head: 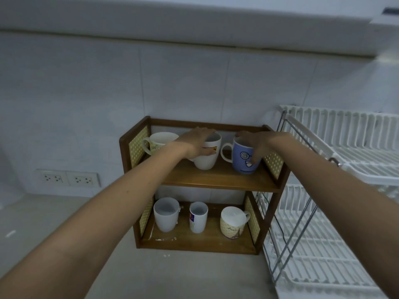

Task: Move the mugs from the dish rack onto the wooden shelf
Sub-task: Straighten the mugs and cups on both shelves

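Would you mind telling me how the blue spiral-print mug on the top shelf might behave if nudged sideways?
The blue spiral-print ceramic mug looks rigid and glossy, so it would probably slide on the smooth wooden shelf rather than tip. It stands near the front edge, so it might fall and likely chip. The right hand grips it.

Pale tiled wall (183, 83) fills background, faint grout lines. Grey overhang (172, 18) runs across above wall tiles, edge blurred. Two white power sockets (68, 178) side by side low on wall, left part. Light countertop (54, 212) meets wall just below sockets, few small white specks on it. Light dim, cool, even.
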